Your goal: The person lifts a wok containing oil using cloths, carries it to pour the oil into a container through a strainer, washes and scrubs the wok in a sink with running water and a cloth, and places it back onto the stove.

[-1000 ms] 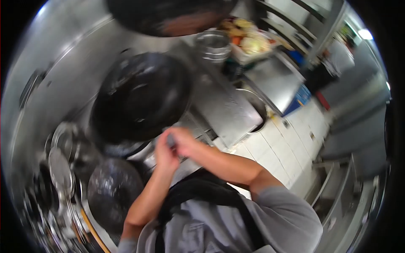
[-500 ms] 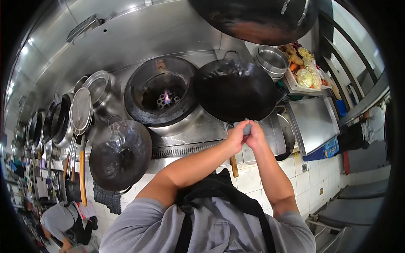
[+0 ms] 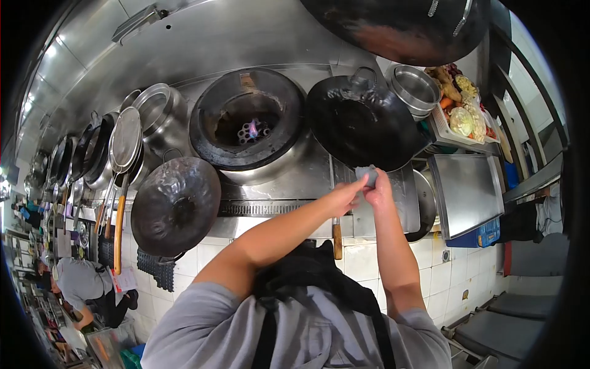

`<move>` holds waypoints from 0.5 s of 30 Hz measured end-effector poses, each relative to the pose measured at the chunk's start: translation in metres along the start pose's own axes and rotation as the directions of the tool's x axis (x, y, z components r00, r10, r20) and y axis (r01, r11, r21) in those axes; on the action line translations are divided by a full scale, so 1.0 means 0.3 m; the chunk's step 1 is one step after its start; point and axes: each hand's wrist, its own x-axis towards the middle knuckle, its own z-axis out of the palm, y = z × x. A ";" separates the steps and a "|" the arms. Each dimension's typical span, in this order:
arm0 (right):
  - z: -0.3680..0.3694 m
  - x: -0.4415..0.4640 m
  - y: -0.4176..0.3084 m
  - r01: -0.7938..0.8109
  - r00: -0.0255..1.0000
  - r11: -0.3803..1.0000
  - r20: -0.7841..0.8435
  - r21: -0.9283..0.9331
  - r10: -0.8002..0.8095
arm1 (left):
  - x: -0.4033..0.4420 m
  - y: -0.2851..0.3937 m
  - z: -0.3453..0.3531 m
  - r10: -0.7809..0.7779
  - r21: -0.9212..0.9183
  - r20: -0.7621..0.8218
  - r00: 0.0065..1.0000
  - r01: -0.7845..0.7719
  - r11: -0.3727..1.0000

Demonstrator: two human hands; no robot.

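Observation:
My right hand [image 3: 378, 187] is closed around a folded grey cloth [image 3: 367, 174] at the near rim of a large black wok [image 3: 362, 120]. The cloth hides the part of the rim or handle beneath it. Just left of it, my left hand [image 3: 345, 198] has its fingers apart, one fingertip reaching to the cloth. The wok looks dark and bare inside and sits to the right of a round burner [image 3: 249, 120], where a small flame burns. Below my left hand, a wooden handle [image 3: 337, 240] sticks out over the counter's front edge.
A second wok [image 3: 176, 206] leans at the counter's front left, near a long-handled strainer [image 3: 125, 140]. Steel bowls [image 3: 416, 89] and a vegetable basket [image 3: 470, 120] stand at right. A big wok [image 3: 399, 31] hangs overhead. Another person [image 3: 89, 283] bends at far left.
My left hand has loosened from the cloth and drawn slightly left and down; my right hand stays closed on it. The whole view has shifted a little.

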 end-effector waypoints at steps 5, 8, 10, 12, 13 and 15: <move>0.079 -0.005 -0.035 0.013 0.999 1.000 -0.039 0.023 -0.013 | -0.335 -0.062 -0.189 -0.135 0.281 0.262 0.956 0.059 0.958; 0.117 0.016 -0.072 -0.001 0.998 1.000 -0.058 -0.007 0.001 | -0.505 -0.110 -0.311 -0.115 0.346 0.158 0.981 0.054 0.936; 0.134 0.058 -0.081 -0.003 1.000 1.000 -0.027 -0.014 0.002 | -0.585 -0.156 -0.406 -0.058 0.320 0.059 0.997 0.036 0.947; 0.152 0.073 -0.082 -0.011 1.000 1.000 -0.020 -0.027 0.011 | -0.664 -0.204 -0.474 -0.025 0.273 -0.003 1.000 0.025 0.962; 0.167 0.082 -0.084 -0.017 1.000 0.999 -0.013 -0.037 0.017 | -0.699 -0.227 -0.502 -0.001 0.231 -0.090 0.996 0.022 0.973; 0.168 0.128 -0.081 -0.016 1.000 0.998 -0.010 -0.053 0.016 | -0.767 -0.276 -0.543 0.020 0.178 -0.181 0.983 0.013 0.984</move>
